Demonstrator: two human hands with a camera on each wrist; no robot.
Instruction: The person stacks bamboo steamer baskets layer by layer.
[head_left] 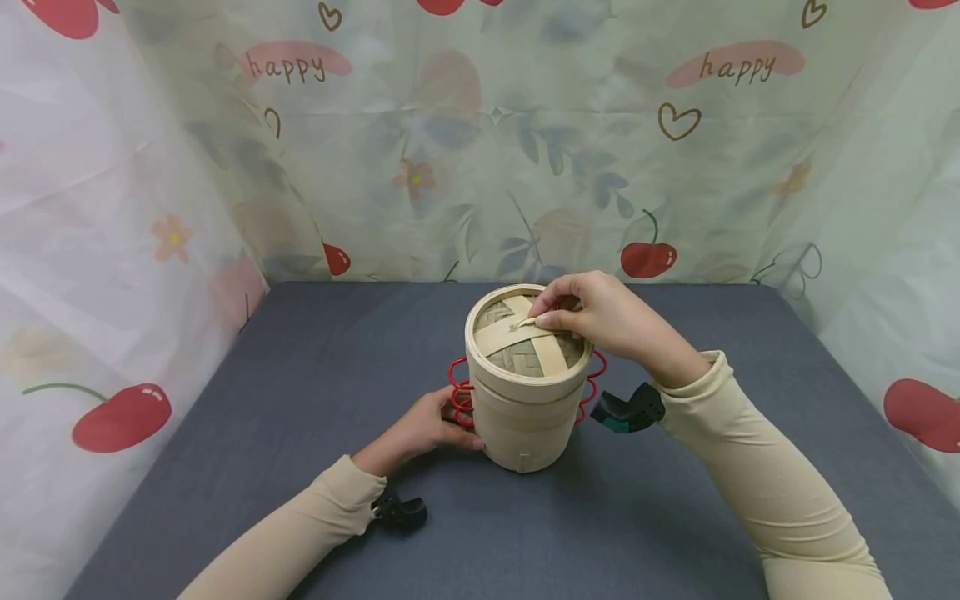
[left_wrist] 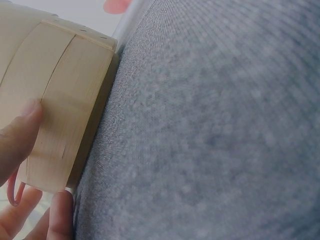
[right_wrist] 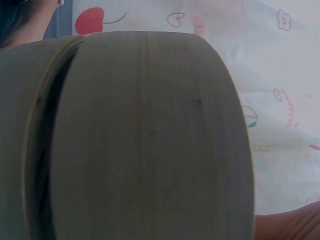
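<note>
A round bamboo steamer (head_left: 521, 433) with stacked tiers stands upright on the dark grey table. Red loops (head_left: 459, 398) stick out from both its sides. On top sits the woven lid (head_left: 498, 337), crossed by two pale strips, with a small cord loop (head_left: 522, 322) at its centre. My right hand (head_left: 600, 312) pinches that cord between thumb and fingers. Low on the steamer's left side, my left hand (head_left: 435, 425) grips the wall; in the left wrist view its thumb (left_wrist: 22, 132) presses the bamboo. The right wrist view shows a dark gap below the lid's rim (right_wrist: 150, 135).
The grey cloth-covered table (head_left: 337, 350) spreads around the steamer. A printed curtain (head_left: 495, 150) with cherries and hearts hangs behind it and along both sides. Black wrist devices (head_left: 630, 408) are strapped under both sleeves.
</note>
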